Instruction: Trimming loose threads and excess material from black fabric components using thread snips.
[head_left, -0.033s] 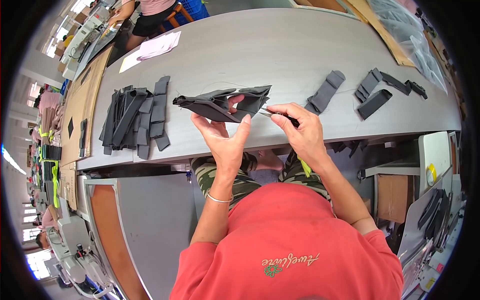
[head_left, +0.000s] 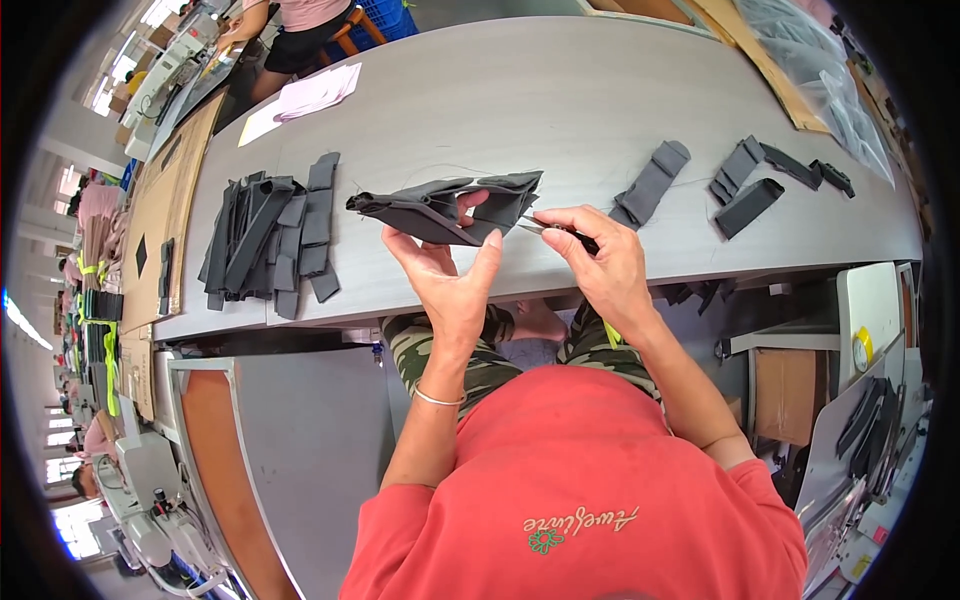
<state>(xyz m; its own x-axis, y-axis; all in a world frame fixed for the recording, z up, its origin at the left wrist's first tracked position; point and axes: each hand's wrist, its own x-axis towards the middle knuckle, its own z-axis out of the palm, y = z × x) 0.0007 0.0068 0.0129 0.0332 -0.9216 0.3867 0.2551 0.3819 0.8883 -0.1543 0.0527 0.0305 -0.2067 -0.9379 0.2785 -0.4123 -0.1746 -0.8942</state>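
Observation:
My left hand (head_left: 450, 285) grips a dark grey sewn fabric piece (head_left: 425, 208), raised over the near edge of the table. Its thumb presses on the near side, and a fingertip shows through an opening in the folds. Loose threads stick out along the upper edge of the cloth. In my right hand (head_left: 605, 265) is a pair of small thread snips (head_left: 572, 236) with dark handles. Their slim metal tips point left, close to the fabric's right end; whether they touch it I cannot tell.
On the grey table (head_left: 480, 100), a pile of dark fabric strips (head_left: 265, 240) lies left. A single strip (head_left: 652, 185) and several smaller pieces (head_left: 750, 205) lie right. Pale paper sheets (head_left: 315, 95) are at the far left, clear plastic sheeting (head_left: 815, 70) at the far right.

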